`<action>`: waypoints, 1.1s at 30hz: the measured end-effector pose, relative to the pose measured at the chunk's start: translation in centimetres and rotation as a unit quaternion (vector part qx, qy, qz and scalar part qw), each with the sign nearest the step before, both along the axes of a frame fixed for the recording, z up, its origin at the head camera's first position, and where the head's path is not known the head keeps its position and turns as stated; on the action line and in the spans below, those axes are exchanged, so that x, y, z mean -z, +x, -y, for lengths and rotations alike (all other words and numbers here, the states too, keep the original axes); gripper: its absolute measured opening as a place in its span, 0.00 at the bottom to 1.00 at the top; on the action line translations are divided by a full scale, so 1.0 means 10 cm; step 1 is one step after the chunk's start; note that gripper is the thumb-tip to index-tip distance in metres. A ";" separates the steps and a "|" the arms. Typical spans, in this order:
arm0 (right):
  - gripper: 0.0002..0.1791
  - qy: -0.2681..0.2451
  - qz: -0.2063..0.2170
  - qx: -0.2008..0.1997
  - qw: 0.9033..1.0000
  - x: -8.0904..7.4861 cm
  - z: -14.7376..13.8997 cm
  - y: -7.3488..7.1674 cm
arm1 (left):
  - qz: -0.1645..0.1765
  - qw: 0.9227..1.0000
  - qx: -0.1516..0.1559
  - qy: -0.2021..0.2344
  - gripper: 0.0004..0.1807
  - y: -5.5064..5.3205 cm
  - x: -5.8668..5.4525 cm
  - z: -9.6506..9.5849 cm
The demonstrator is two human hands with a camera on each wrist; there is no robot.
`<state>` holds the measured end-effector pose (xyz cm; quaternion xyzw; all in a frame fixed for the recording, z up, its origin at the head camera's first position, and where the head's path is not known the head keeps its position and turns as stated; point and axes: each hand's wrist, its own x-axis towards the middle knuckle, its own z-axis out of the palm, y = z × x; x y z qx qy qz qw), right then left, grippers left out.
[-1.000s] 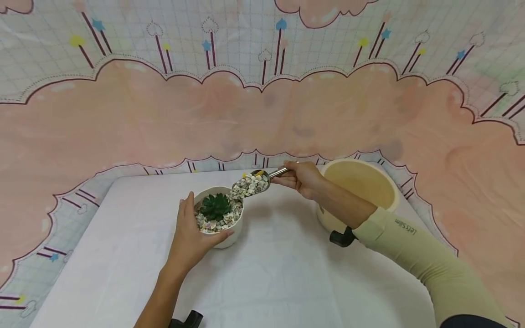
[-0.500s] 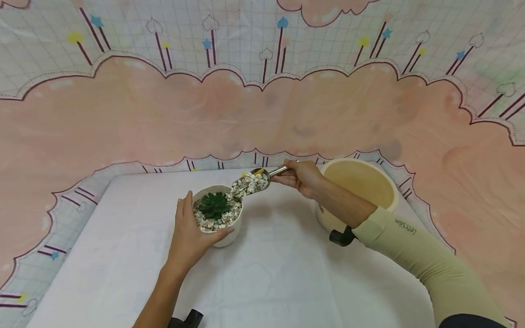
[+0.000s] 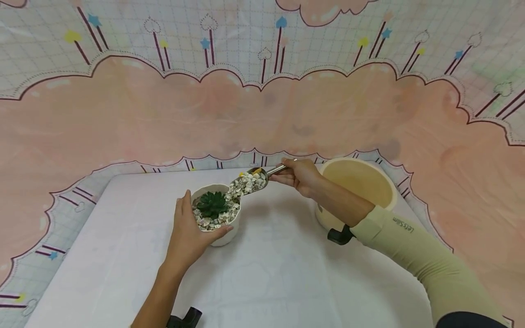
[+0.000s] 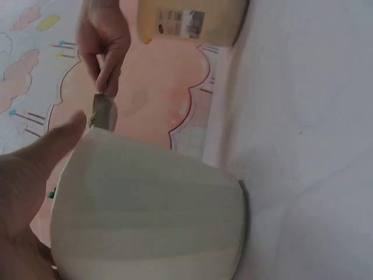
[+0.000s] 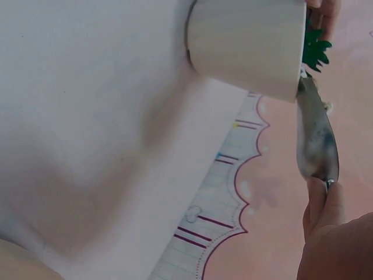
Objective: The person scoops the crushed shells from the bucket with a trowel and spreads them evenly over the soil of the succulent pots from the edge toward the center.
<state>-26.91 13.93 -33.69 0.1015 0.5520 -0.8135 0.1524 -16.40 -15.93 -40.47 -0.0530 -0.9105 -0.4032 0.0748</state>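
Note:
A white flower pot (image 3: 224,238) stands on the white-covered table, with a green succulent (image 3: 212,204) and pale pebbles (image 3: 213,222) inside. My left hand (image 3: 189,234) holds the pot at its near left side, thumb along the front rim and fingers on the far left. In my right hand (image 3: 301,176) is the handle of a metal scoop (image 5: 317,137), gripped between thumb and fingers. The scoop carries a heap of pebbles (image 3: 250,182), a few of them yellow. Its tip lies right at the pot's right rim, tilted down toward the succulent.
A large cream tub (image 3: 357,175) with a label on its side stands at the back right, partly behind my right forearm. A pink and white patterned cloth (image 3: 262,118) hangs behind the table (image 3: 279,273).
Hands, pot and scoop keep almost the same places; the whole view shifts very slightly. Pebbles at the scoop's tip spread a little farther over the pot's right side.

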 end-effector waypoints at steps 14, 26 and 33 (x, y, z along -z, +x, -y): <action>0.15 0.010 -0.006 0.003 1.000 -0.02 0.02 0.02 | 0.002 0.999 0.046 0.002 0.74 -0.06 0.01 0.09; 0.20 0.014 -0.003 0.004 1.000 -0.01 0.02 0.04 | -0.007 0.999 0.047 -0.009 0.74 -0.07 0.05 0.13; 0.17 0.011 -0.010 0.009 1.000 -0.03 0.03 0.06 | 0.013 0.998 0.067 0.002 0.74 -0.07 0.03 0.16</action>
